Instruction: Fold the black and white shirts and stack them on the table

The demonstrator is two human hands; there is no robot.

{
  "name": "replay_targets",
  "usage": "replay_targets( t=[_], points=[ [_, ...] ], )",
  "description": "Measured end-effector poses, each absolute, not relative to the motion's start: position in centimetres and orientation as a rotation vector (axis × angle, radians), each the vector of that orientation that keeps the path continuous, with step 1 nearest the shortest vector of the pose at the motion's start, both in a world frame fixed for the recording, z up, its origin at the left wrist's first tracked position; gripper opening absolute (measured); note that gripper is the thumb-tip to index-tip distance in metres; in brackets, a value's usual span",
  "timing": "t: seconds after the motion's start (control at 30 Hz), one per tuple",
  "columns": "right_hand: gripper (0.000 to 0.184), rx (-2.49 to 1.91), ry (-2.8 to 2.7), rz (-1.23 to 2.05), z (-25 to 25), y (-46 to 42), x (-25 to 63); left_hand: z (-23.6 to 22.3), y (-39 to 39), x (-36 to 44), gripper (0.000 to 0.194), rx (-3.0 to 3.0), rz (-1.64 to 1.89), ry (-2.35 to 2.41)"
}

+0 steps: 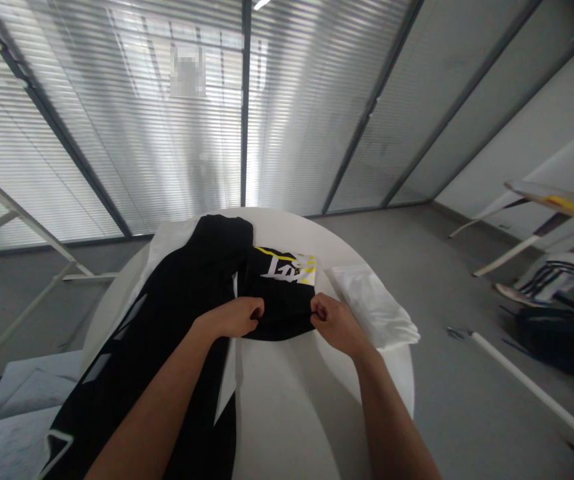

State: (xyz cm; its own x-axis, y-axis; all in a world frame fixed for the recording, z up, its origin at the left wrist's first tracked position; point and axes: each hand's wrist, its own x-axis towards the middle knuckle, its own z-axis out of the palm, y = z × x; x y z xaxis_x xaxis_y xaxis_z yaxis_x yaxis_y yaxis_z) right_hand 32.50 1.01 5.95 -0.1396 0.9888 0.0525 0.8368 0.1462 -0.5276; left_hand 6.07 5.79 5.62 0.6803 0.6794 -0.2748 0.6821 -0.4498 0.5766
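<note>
Left hand [239,317] and right hand [334,321] each pinch one side of the printed black garment [281,303] on the round white table [287,400]; even, level tension should keep its bowed near edge free of creases.

Black cloth [283,297] with white-and-yellow print, black garment [179,287] with pale patches, white bundle [374,305], white table [291,227]

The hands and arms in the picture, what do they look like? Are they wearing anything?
The left hand and right hand are both bare, with no gloves. The left forearm and right forearm show no sleeves, watch or bracelet, right down to the picture's edge. Small rings would be hard to make out here.
</note>
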Motion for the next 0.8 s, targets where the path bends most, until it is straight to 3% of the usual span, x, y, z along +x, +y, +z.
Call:
replay_targets(
  t=[0.2,0.37,0.6,0.8],
  points=[
    [0.015,-1.782,-2.126,0.525,5.6,0.7,32.5,5.5,5.9,5.6,0.015,2.213,-0.005,1.058],
    [0.027,-1.855,-2.203,0.567,4.7,0.5,32.5,5.4,6.0,5.5,0.015,2.238,0.032,1.062],
    [0.030,-1.663,-2.232,0.713,4.6,0.4,33.3,5.6,6.0,5.4,0.016,2.225,-0.036,1.050],
    [0.025,-1.707,-2.194,0.800,4.8,0.2,33.5,5.8,5.8,5.6,0.019,2.223,-0.134,1.029]
  ],
)
